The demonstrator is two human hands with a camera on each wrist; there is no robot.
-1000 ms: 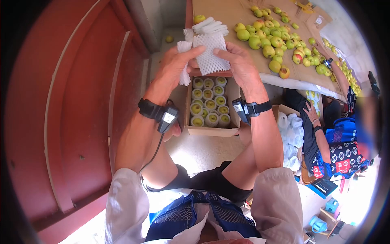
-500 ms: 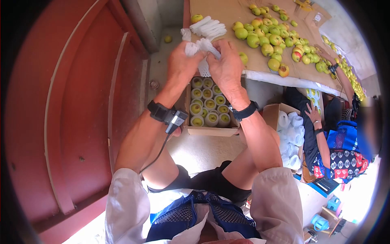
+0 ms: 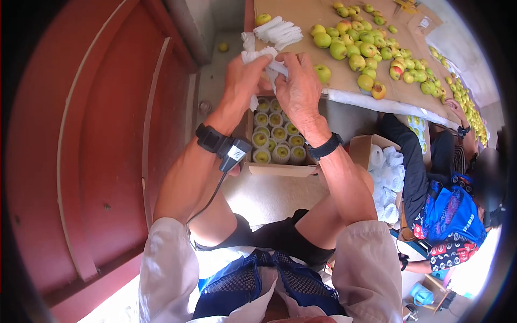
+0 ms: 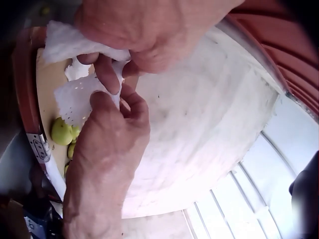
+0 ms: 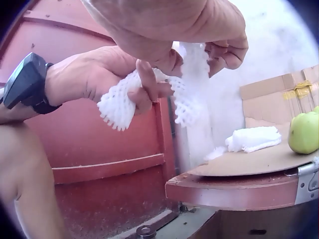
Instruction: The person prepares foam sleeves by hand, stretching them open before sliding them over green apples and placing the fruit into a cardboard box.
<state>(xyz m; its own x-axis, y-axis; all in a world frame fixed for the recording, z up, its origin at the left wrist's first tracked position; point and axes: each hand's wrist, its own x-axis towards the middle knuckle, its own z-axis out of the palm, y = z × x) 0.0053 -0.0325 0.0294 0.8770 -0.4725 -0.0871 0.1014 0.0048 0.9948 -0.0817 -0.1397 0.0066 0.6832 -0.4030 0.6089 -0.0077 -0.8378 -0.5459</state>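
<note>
— "Two white foam sleeves (image 5: 117, 105) show; how are they held?"
— "Fingers of the left hand (image 3: 240, 86) bend about one; the right hand (image 3: 299, 91) pinches the other, thumb against fingers. Both sleeves are held above the far end of the box of apples (image 3: 283, 170), by the table (image 3: 344, 89)."
— "What might fail?"
— "As a judgement, uneven pulling could tear the thin mesh; a slack pinch could drop a sleeve into the box."
— "Compared with the earlier frame?"
— "One second before, a sleeve was spread flat between the thumbs; now it is narrowed and bunched, the hands closer together. The other person (image 3: 452, 215) no longer rests a hand on the thigh."
</note>
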